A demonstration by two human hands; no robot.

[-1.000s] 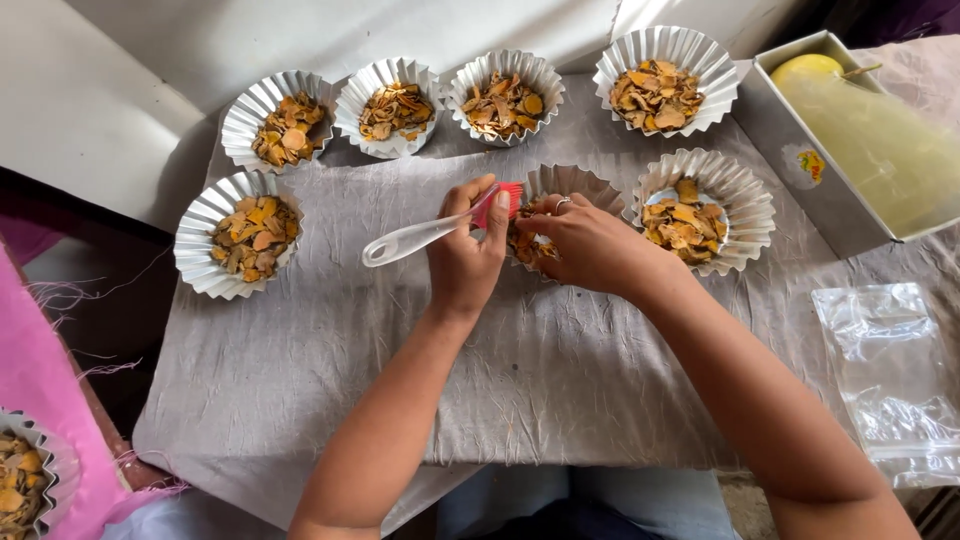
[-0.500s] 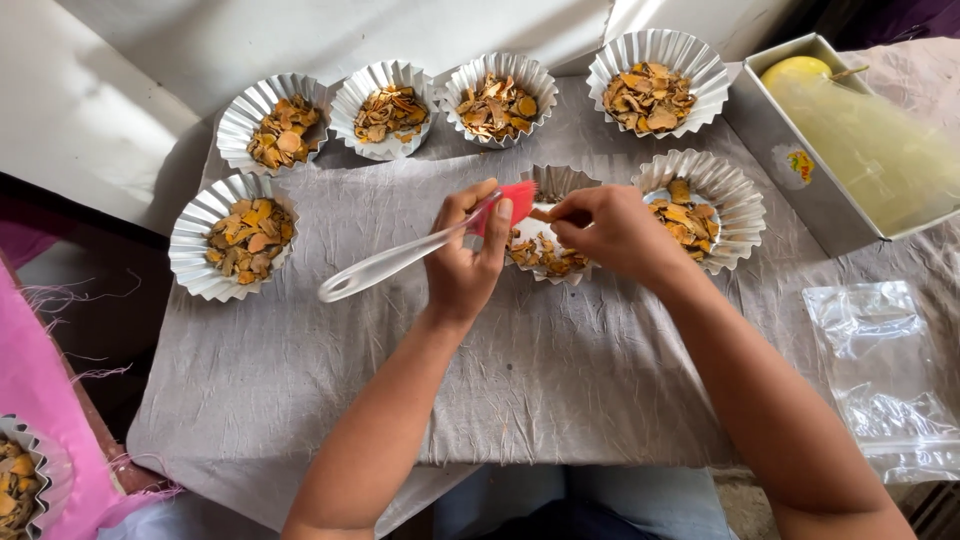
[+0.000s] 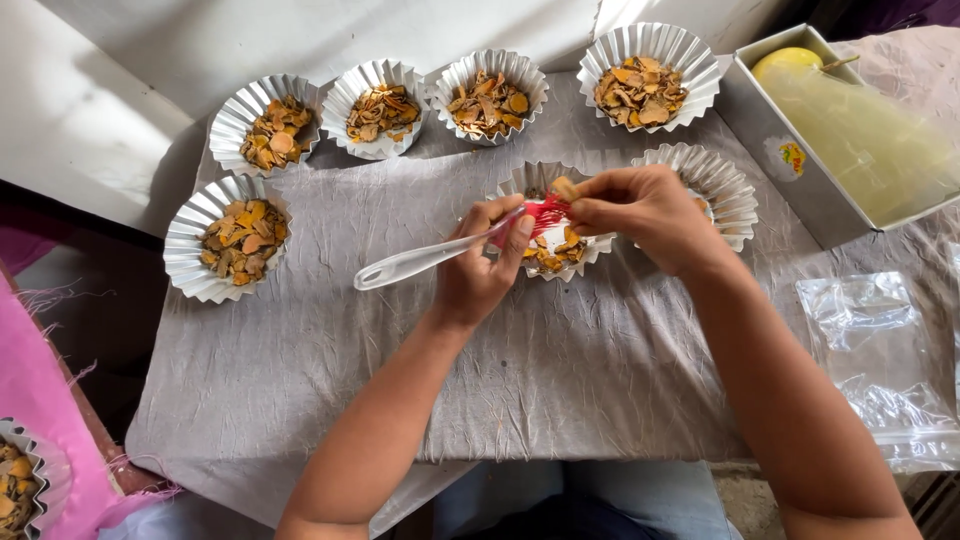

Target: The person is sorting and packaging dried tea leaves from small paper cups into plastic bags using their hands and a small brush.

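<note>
My left hand (image 3: 480, 272) grips a brush with a clear handle (image 3: 420, 262) and red bristles (image 3: 540, 212), the handle pointing left. My right hand (image 3: 645, 215) pinches an orange-brown dried slice (image 3: 563, 187) against the red bristles. Both hands hover over a fluted foil cup (image 3: 530, 180) holding more dried slices (image 3: 555, 255). A second foil cup (image 3: 725, 195) sits just right of it, mostly hidden by my right hand.
Several filled foil cups ring the grey cloth (image 3: 420, 370): one at left (image 3: 225, 245), three along the back (image 3: 380, 105), one at back right (image 3: 650, 75). A tin of yellow liquid (image 3: 860, 140) stands right. Clear plastic bags (image 3: 880, 370) lie near right; pink fabric (image 3: 40, 420) at left.
The brush handle has swung lower and further left. My right hand has lifted a slice to the bristles above the middle cup.
</note>
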